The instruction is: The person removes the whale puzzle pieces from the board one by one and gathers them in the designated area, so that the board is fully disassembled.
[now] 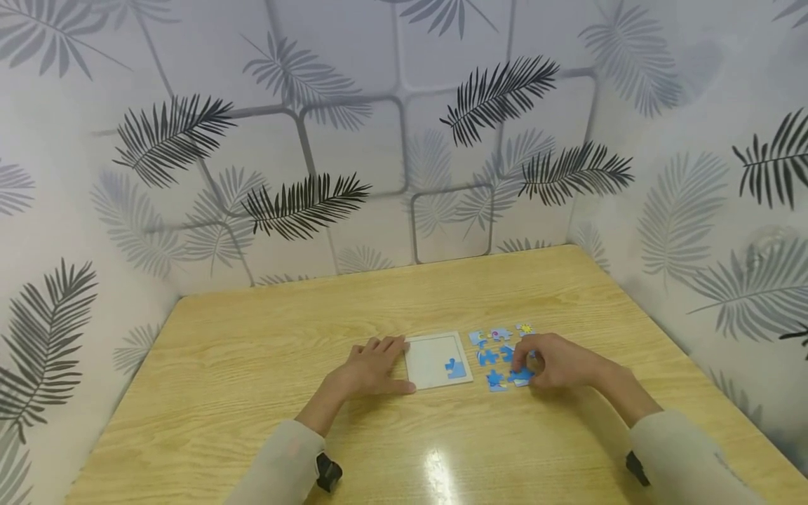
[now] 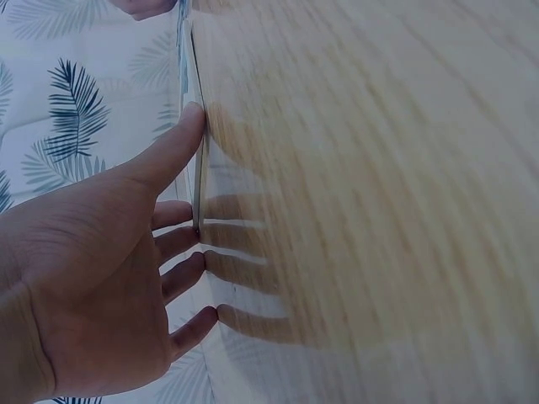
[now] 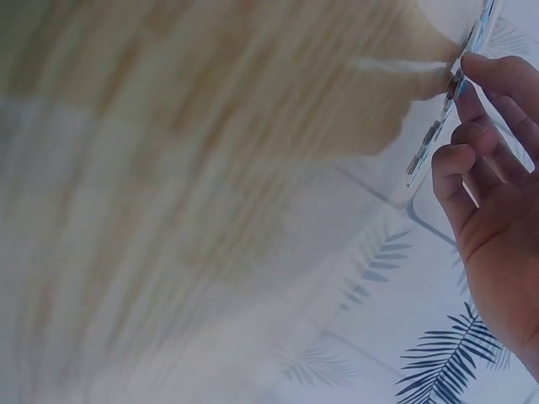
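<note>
A square white puzzle tray [image 1: 432, 361] lies on the table, with one blue puzzle piece [image 1: 456, 369] in its lower right corner. My left hand [image 1: 372, 368] rests at the tray's left side, fingers spread and thumb at the near left corner. In the left wrist view this hand [image 2: 93, 269] touches the thin tray edge. Right of the tray, my right hand [image 1: 558, 361] pinches a blue jigsaw piece [image 1: 521, 377] with thumb and forefinger at table level. The right wrist view shows that hand [image 3: 497, 185] with its other fingers curled; the piece is seen edge-on there.
Several loose pieces lie in rows between tray and right hand, among them a sun piece [image 1: 525, 328] and a blue piece [image 1: 495, 379]. The wooden table [image 1: 284, 337] meets leaf-patterned walls [image 1: 379, 154] at its back and sides.
</note>
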Demonstrator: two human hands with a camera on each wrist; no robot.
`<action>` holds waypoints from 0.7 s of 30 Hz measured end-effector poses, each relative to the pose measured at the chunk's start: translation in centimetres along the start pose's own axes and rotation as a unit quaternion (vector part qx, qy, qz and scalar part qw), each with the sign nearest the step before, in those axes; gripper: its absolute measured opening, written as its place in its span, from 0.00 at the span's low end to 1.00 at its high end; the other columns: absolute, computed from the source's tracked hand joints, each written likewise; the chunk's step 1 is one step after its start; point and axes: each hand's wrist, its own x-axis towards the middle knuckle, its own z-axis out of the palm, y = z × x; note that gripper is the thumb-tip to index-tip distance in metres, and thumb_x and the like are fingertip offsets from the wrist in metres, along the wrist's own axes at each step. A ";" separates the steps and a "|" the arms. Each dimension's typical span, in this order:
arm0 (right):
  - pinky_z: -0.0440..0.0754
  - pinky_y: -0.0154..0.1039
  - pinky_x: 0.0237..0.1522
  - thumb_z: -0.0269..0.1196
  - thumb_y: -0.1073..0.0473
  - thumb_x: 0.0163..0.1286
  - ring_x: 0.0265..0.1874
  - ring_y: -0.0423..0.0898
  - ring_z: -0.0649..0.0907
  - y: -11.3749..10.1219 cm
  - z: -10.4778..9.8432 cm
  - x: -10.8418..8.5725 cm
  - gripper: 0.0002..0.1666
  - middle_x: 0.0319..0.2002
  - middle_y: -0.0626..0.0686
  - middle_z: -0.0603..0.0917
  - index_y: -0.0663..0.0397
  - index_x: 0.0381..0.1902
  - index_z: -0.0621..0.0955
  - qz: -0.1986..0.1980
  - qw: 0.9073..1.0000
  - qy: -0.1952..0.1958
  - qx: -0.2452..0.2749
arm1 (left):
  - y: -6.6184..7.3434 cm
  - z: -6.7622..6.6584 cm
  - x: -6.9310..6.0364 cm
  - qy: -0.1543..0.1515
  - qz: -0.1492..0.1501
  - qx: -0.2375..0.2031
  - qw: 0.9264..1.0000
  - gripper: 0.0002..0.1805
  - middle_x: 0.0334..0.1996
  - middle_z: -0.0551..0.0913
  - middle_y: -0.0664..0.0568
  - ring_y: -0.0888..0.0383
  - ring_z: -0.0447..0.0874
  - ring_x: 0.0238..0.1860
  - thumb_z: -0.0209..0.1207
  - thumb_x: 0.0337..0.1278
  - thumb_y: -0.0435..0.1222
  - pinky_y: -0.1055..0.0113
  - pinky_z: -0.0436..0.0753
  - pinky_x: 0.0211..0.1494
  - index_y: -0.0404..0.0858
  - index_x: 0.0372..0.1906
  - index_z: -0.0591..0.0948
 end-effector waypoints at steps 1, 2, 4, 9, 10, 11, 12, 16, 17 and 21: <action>0.79 0.44 0.51 0.74 0.70 0.55 0.45 0.44 0.81 0.0 0.0 0.1 0.18 0.44 0.42 0.85 0.44 0.39 0.85 -0.002 1.000 0.000 -0.007 | 0.0 0.0 0.0 0.000 0.000 0.001 1.000 0.49 0.80 0.60 0.43 0.37 0.56 0.78 0.64 0.66 0.60 0.34 0.56 0.73 0.43 0.82 0.57; 0.79 0.42 0.49 0.74 0.70 0.54 0.43 0.43 0.80 0.0 0.1 0.1 0.18 0.43 0.42 0.84 0.44 0.38 0.84 -0.004 1.000 0.000 -0.014 | 0.0 0.0 0.0 0.001 0.001 0.003 1.000 0.49 0.80 0.59 0.43 0.37 0.56 0.78 0.64 0.66 0.60 0.34 0.57 0.73 0.43 0.82 0.57; 0.78 0.39 0.45 0.74 0.70 0.54 0.39 0.43 0.79 0.0 0.1 0.2 0.17 0.41 0.42 0.84 0.44 0.37 0.84 -0.006 1.000 -0.002 -0.026 | 0.1 -0.1 -0.1 0.002 0.001 0.003 1.000 0.48 0.80 0.60 0.43 0.37 0.56 0.78 0.64 0.66 0.59 0.34 0.57 0.73 0.43 0.82 0.57; 0.76 0.36 0.40 0.75 0.69 0.54 0.35 0.43 0.77 0.0 0.0 0.3 0.16 0.39 0.42 0.83 0.45 0.35 0.84 -0.009 0.999 -0.009 -0.029 | 0.7 -0.5 -0.5 -0.005 -0.001 0.007 1.000 0.48 0.80 0.60 0.42 0.36 0.55 0.78 0.63 0.67 0.59 0.34 0.57 0.74 0.41 0.82 0.57; 0.76 0.36 0.39 0.75 0.69 0.54 0.34 0.42 0.77 -0.1 -0.1 0.3 0.16 0.39 0.43 0.84 0.45 0.35 0.85 -0.011 1.000 -0.008 -0.026 | 0.8 -0.6 -0.6 -0.007 -0.001 0.007 1.000 0.48 0.80 0.60 0.42 0.36 0.56 0.78 0.63 0.67 0.59 0.35 0.57 0.74 0.41 0.82 0.57; 0.76 0.36 0.37 0.75 0.69 0.55 0.32 0.42 0.77 -0.2 -0.2 0.3 0.15 0.39 0.43 0.84 0.45 0.35 0.85 -0.011 1.000 -0.008 -0.022 | 1.0 -0.8 -0.8 -0.008 -0.002 0.008 1.000 0.48 0.80 0.60 0.42 0.37 0.56 0.78 0.63 0.67 0.59 0.35 0.57 0.74 0.41 0.81 0.58; 0.76 0.36 0.36 0.74 0.70 0.55 0.31 0.41 0.76 -0.3 -0.4 0.4 0.15 0.38 0.44 0.84 0.45 0.35 0.85 -0.012 1.000 -0.006 -0.019 | 1.1 -0.9 -0.9 -0.011 -0.002 0.009 1.000 0.48 0.80 0.60 0.42 0.37 0.56 0.78 0.62 0.68 0.59 0.35 0.58 0.74 0.40 0.81 0.58; 0.77 0.35 0.32 0.72 0.71 0.60 0.26 0.37 0.74 -0.9 -0.8 1.0 0.12 0.37 0.46 0.85 0.48 0.37 0.85 -0.020 1.000 0.007 -0.010 | 1.4 -1.2 -1.0 -0.010 -0.003 0.013 1.000 0.48 0.79 0.61 0.42 0.38 0.58 0.77 0.63 0.67 0.59 0.36 0.59 0.73 0.40 0.81 0.58; 0.76 0.35 0.31 0.71 0.70 0.62 0.26 0.37 0.74 -1.1 -0.9 1.2 0.12 0.38 0.47 0.85 0.48 0.37 0.85 -0.022 1.000 0.010 -0.008 | 1.3 -1.2 -1.0 -0.012 -0.005 0.015 1.000 0.48 0.80 0.60 0.42 0.38 0.57 0.78 0.63 0.67 0.59 0.36 0.59 0.73 0.40 0.81 0.58; 0.76 0.34 0.30 0.71 0.70 0.64 0.25 0.36 0.74 -1.5 -0.6 2.4 0.11 0.39 0.50 0.86 0.51 0.41 0.85 -0.032 0.999 0.013 -0.002 | 0.8 -0.7 -0.6 -0.010 -0.004 0.013 1.000 0.49 0.80 0.59 0.42 0.37 0.56 0.78 0.63 0.67 0.59 0.35 0.58 0.74 0.41 0.82 0.56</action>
